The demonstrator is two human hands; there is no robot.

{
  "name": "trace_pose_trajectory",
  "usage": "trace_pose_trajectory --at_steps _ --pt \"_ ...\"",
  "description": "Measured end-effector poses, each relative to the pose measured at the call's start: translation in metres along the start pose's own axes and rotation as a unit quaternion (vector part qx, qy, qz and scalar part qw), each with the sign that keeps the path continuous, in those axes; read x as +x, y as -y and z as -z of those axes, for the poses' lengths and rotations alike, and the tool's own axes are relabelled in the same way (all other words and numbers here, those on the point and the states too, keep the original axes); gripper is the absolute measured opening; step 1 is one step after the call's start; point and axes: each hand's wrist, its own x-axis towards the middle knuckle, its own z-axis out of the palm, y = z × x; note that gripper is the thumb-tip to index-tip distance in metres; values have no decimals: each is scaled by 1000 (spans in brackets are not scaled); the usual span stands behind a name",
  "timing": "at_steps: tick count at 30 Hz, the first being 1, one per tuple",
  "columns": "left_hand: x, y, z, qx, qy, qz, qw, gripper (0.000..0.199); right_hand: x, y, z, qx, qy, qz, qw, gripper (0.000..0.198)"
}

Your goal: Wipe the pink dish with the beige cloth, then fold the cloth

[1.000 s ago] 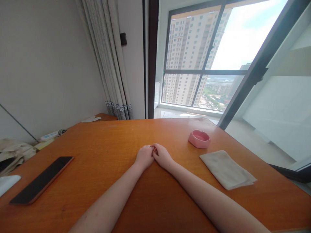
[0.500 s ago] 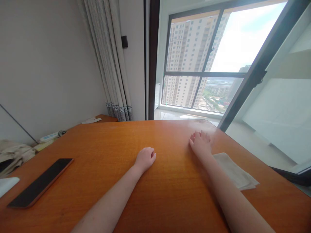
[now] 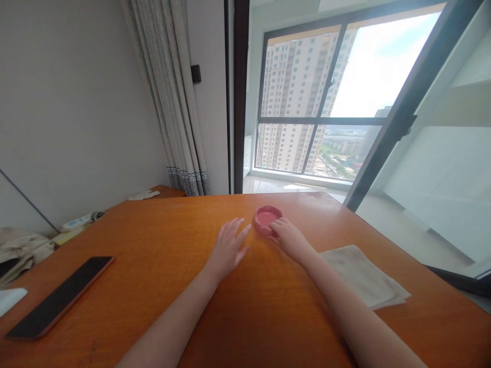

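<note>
A round, shallow pink ashtray (image 3: 266, 216) with a notched rim sits on the far part of the wooden table (image 3: 153, 286). My right hand (image 3: 286, 234) grips its near right rim, fingers closed over the edge and partly hiding it. Just left of the ashtray, my left hand (image 3: 230, 246) is open with its fingers spread, holding nothing and apart from the dish. Beside my right forearm, and partly behind it, lies a folded grey cloth (image 3: 366, 276).
A flat black device with a reddish edge (image 3: 61, 296) lies at the table's left. Past the left edge are a white power strip (image 3: 79, 222) and bunched beige fabric (image 3: 25, 248). A glass door frame (image 3: 383, 133) stands beyond the right edge.
The pink ashtray has come into view in my right hand, which has moved left and nearer. My left hand has opened from a loose fist.
</note>
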Motion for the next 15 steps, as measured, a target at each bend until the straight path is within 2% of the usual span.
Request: trace_pose_trajectory --at_steps 1,3,5,7,9,11,13,15 --pt "-1 0 7 8 14 -23 1000 46 1 16 -4 26 -3 51 998 7" --pt "-5 3 19 8 73 -62 995 28 0 46 -12 57 -2 140 988 9" --pt "-14 9 29 -11 132 -72 989 17 -3 67 -17 82 -5 189 979 11" --pt "-24 21 36 -31 155 -46 986 17 -7 76 -17 113 -18 202 973 14" --pt "-34 42 43 -31 137 8 990 17 -9 73 -15 141 -43 180 973 33" --pt "-44 70 51 -1 108 79 991 19 -10 61 -12 150 -70 127 978 44" --pt "-54 102 60 54 66 163 983 21 -9 45 -12 138 -83 67 985 40" --pt "-65 133 69 110 48 225 967 24 -7 28 -15 110 -81 13 991 31"
